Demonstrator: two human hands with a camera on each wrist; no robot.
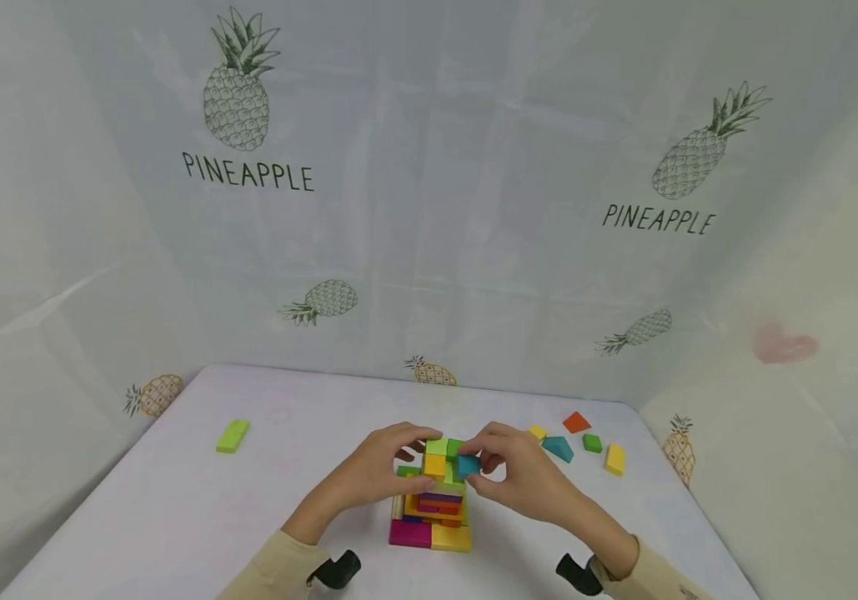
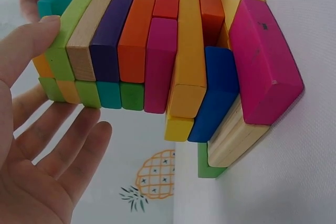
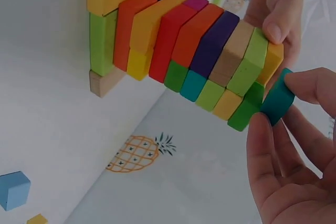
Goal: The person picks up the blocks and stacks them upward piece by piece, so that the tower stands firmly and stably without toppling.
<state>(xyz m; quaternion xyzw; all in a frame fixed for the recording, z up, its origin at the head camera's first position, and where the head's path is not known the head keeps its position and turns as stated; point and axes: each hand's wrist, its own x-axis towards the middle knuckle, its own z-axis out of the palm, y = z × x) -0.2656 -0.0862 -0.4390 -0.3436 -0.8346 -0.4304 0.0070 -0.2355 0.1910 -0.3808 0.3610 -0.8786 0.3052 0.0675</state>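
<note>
A tower of colourful wooden blocks (image 1: 441,506) rises in front of me, wider at its base than above. My left hand (image 1: 382,467) holds the upper part from the left; its thumb (image 2: 47,35) rests at the light green block and other fingers reach round the far side. Between thumb and fingertips my right hand (image 1: 522,471) pinches a teal block (image 3: 277,97) at the tower's top right corner. Beside the teal block, a yellow-orange block (image 1: 434,466) and a green block (image 3: 245,109) sit on the top level.
Several loose blocks lie on the white table to the right, among them a red-orange one (image 1: 577,422), a blue one (image 1: 558,449) and a yellow one (image 1: 614,459). A light green block (image 1: 233,436) lies far left. Behind the table hangs a pineapple-print cloth (image 1: 444,208).
</note>
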